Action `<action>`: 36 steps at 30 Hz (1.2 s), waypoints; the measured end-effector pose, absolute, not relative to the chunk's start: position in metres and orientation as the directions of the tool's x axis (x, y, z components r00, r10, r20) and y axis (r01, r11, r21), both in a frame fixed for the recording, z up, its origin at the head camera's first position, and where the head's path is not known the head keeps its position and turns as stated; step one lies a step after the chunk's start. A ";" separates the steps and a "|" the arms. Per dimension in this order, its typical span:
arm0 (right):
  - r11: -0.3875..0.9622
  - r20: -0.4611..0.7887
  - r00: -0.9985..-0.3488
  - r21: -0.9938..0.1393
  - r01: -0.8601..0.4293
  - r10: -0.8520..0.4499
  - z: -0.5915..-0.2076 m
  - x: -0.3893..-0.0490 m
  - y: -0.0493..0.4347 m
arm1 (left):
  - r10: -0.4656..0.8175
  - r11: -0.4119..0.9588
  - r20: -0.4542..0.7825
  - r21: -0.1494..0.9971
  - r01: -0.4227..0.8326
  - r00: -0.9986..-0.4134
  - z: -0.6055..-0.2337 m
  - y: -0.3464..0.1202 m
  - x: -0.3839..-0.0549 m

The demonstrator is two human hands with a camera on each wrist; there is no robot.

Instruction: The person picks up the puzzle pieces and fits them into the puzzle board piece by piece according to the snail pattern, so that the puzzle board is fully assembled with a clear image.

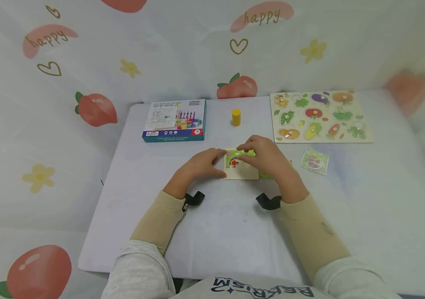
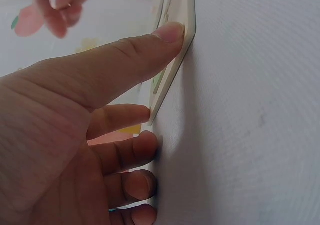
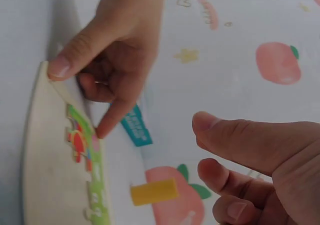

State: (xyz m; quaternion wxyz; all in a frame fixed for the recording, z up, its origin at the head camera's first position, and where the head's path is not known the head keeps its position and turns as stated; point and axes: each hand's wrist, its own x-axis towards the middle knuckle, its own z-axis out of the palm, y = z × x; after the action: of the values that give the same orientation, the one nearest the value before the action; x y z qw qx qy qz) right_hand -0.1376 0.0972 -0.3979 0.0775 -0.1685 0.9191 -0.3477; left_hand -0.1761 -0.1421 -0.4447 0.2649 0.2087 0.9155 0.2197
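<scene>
A small wooden jigsaw board (image 1: pixel 246 173) lies in front of me, with green picture pieces (image 3: pixel 97 200) along its far side and a red figure (image 3: pixel 78 144) at its left; its near part is bare wood. My left hand (image 1: pixel 202 164) grips the board's left side, thumb (image 2: pixel 167 33) on the near corner, forefinger at the far one. Above the board's right half hovers my right hand (image 1: pixel 266 155), thumb and bent fingers (image 3: pixel 215 177) apart with nothing between them. Partly hidden under that hand is another green piece (image 1: pixel 264 175).
A plastic-wrapped picture puzzle (image 1: pixel 315 162) lies to the right. Behind it is a vegetable peg board (image 1: pixel 322 112). A yellow cylinder (image 1: pixel 236 117) stands at the back, and a boxed toy set (image 1: pixel 174 120) lies at the back left.
</scene>
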 end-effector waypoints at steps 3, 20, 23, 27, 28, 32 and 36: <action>0.685 -0.022 -0.936 -0.687 -0.242 -0.352 -0.390 -0.136 0.103 | 0.494 0.819 -0.394 0.510 0.263 -0.775 -0.444 -0.142 -0.176; 0.654 0.052 -0.935 -0.701 -0.283 -0.350 -0.371 -0.130 0.143 | 0.485 0.815 -0.390 0.527 0.243 -0.782 -0.445 -0.142 -0.174; 0.651 0.049 -0.938 -0.708 -0.275 -0.343 -0.372 -0.131 0.151 | 0.488 0.813 -0.389 0.529 0.244 -0.781 -0.445 -0.142 -0.174; 0.643 0.024 -0.939 -0.722 -0.254 -0.344 -0.375 -0.133 0.163 | 0.488 0.813 -0.394 0.530 0.241 -0.779 -0.445 -0.141 -0.174; 0.640 0.009 -0.940 -0.730 -0.240 -0.341 -0.376 -0.134 0.166 | 0.487 0.814 -0.396 0.528 0.241 -0.778 -0.445 -0.141 -0.175; 0.640 -0.061 -0.946 -0.750 -0.167 -0.318 -0.382 -0.137 0.176 | 0.481 0.821 -0.404 0.520 0.238 -0.778 -0.445 -0.141 -0.175; 0.645 -0.126 -0.943 -0.756 -0.109 -0.308 -0.389 -0.140 0.187 | 0.476 0.823 -0.407 0.518 0.232 -0.780 -0.443 -0.140 -0.174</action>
State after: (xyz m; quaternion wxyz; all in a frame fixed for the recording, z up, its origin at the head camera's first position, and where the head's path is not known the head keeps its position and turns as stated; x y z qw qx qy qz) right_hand -0.1401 0.1865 -0.3890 0.1227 -0.1160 0.8986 -0.4050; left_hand -0.1743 -0.1404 -0.4434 0.2697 0.1932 0.9159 0.2258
